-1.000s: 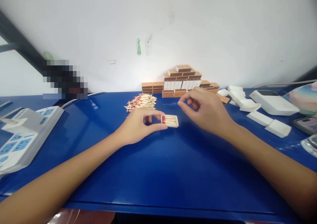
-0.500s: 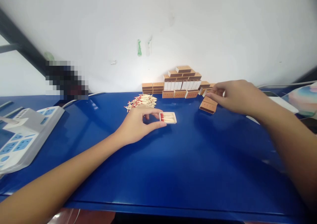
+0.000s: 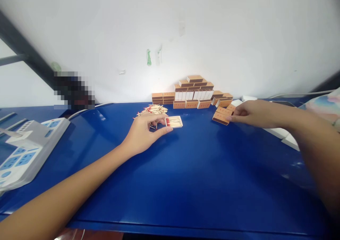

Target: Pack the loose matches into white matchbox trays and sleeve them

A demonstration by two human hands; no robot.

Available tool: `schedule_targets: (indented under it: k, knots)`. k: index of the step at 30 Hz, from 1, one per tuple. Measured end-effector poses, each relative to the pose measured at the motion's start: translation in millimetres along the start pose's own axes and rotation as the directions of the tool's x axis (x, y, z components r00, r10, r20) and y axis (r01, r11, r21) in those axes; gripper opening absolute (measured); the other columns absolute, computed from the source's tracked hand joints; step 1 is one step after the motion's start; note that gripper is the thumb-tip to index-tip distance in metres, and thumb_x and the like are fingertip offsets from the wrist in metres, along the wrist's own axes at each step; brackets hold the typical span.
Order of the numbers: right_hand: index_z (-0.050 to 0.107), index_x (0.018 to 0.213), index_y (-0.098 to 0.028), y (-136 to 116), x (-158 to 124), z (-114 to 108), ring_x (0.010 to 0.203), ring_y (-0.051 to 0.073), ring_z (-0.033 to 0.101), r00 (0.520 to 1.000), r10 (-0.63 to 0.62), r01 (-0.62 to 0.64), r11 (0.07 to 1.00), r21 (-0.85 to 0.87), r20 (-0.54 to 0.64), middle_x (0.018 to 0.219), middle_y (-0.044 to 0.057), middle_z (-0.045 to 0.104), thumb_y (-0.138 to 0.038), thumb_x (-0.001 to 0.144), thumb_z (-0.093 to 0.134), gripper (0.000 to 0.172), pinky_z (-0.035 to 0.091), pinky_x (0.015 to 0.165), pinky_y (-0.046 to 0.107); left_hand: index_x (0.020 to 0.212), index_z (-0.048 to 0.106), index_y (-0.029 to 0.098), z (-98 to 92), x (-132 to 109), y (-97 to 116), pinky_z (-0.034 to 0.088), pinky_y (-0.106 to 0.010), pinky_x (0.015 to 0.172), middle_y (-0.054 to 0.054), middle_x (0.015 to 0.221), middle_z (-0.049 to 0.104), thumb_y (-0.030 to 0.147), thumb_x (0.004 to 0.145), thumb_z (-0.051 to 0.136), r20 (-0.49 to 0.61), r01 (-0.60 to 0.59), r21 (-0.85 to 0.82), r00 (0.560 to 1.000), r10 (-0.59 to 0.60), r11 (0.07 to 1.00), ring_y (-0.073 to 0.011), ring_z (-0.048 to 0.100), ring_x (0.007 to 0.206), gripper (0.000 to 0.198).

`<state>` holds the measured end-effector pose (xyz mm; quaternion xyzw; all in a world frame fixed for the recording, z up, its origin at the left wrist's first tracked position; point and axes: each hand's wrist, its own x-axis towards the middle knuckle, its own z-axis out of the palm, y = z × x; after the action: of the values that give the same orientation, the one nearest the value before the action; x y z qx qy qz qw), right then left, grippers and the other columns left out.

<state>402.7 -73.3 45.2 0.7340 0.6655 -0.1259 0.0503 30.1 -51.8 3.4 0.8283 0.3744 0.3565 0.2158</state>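
Note:
My left hand (image 3: 143, 130) pinches the left end of a small white matchbox tray (image 3: 181, 121) between thumb and fingers. Matches (image 3: 174, 121) with red heads lie in it, heads toward the hand. Behind that hand is a heap of loose matches (image 3: 155, 109), partly covered by it. On the right, my right hand (image 3: 245, 113) has its thumb and bent fingers closed at the right end of an orange-brown matchbox sleeve (image 3: 221, 117). Other sleeves lie against it from behind; the fingers hide part of them.
Matchboxes (image 3: 193, 95) stand stacked in a stepped pile against the wall, with lower stacks on both sides. A white power strip (image 3: 54, 141) lies on the blue table (image 3: 170, 183) at left. White objects (image 3: 290, 141) and a pastel-patterned item (image 3: 325, 103) sit at far right.
My right hand has come down onto the right end of the matchbox sleeve, from just above it. The left hand still holds the filled tray. The view has tilted slightly.

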Motion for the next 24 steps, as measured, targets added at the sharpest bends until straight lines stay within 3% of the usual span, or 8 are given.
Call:
schedule_targets:
  k: [3, 6, 10, 16, 20, 24]
  knots:
    - [0.05, 0.056, -0.022, -4, 3, 5, 0.054, 0.016, 0.049, 0.998, -0.053, 0.054, 0.995, 0.08, -0.015, 0.058, 0.003, 0.057, -0.045, 0.093, 0.059, 0.044, 0.035, 0.055, 0.035, 0.106, 0.08, 0.026, 0.4, 0, -1, 0.047, -0.03, 0.07, -0.001, 0.088, 0.076, 0.047, 0.087, 0.08, -0.002, -0.028, 0.022, 1.0, 0.028, 0.999, -0.0148, 0.056, 0.072, 0.028]
    - [0.045, 0.056, -0.023, -13, 5, 10, 0.051, 0.014, 0.041, 0.999, -0.01, 0.019, 0.983, 0.185, -0.051, 0.054, 0.001, 0.048, -0.05, 0.093, 0.059, 0.048, 0.03, 0.053, 0.034, 0.108, 0.08, 0.026, 0.7, 0, -2, 0.048, -0.03, 0.07, -0.001, 0.09, 0.077, 0.046, 0.087, 0.08, 0.0, -0.024, -0.002, 1.0, 0.024, 1.0, -0.0146, 0.057, 0.072, 0.028]
    - [0.056, 0.063, -0.021, -23, 1, 9, 0.055, 0.014, 0.044, 0.996, 0.024, 0.004, 0.95, 0.313, -0.086, 0.058, 0.001, 0.052, -0.046, 0.091, 0.066, 0.039, 0.033, 0.055, 0.033, 0.109, 0.081, 0.027, 0.8, 0, -2, 0.05, -0.03, 0.073, -0.001, 0.093, 0.078, 0.045, 0.087, 0.08, 0.004, -0.02, -0.019, 1.0, 0.02, 1.0, -0.0145, 0.059, 0.074, 0.028]
    - [0.064, 0.078, -0.022, -40, -11, 4, 0.058, 0.013, 0.045, 0.954, -0.254, 0.299, 0.743, 0.599, -0.162, 0.067, -0.001, 0.053, -0.063, 0.091, 0.067, 0.043, 0.036, 0.054, 0.03, 0.114, 0.08, 0.027, 0.6, 1, 0, 0.05, -0.03, 0.071, -0.002, 0.098, 0.079, 0.043, 0.085, 0.082, -0.014, 0.006, -0.049, 1.0, -0.006, 0.999, -0.0162, 0.061, 0.08, 0.033]
    - [0.065, 0.078, -0.022, -60, -16, 10, 0.059, 0.014, 0.052, 0.949, -0.264, 0.299, 0.569, 0.766, -0.175, 0.07, 0.002, 0.06, -0.068, 0.083, 0.073, 0.047, 0.041, 0.05, 0.03, 0.119, 0.079, 0.025, 0.7, 2, 4, 0.053, -0.03, 0.069, -0.004, 0.096, 0.08, 0.036, 0.08, 0.087, -0.055, 0.062, -0.123, 0.996, -0.07, 0.99, -0.0162, 0.063, 0.078, 0.041]
    - [0.064, 0.077, -0.021, -80, -22, 19, 0.059, 0.013, 0.055, 0.943, -0.3, 0.289, 0.523, 0.802, -0.145, 0.071, 0.001, 0.062, -0.068, 0.082, 0.074, 0.048, 0.045, 0.051, 0.03, 0.12, 0.079, 0.025, 1.0, 1, 4, 0.056, -0.03, 0.07, -0.004, 0.094, 0.079, 0.033, 0.078, 0.089, -0.091, 0.071, -0.133, 0.992, -0.083, 0.989, -0.0163, 0.064, 0.077, 0.044]
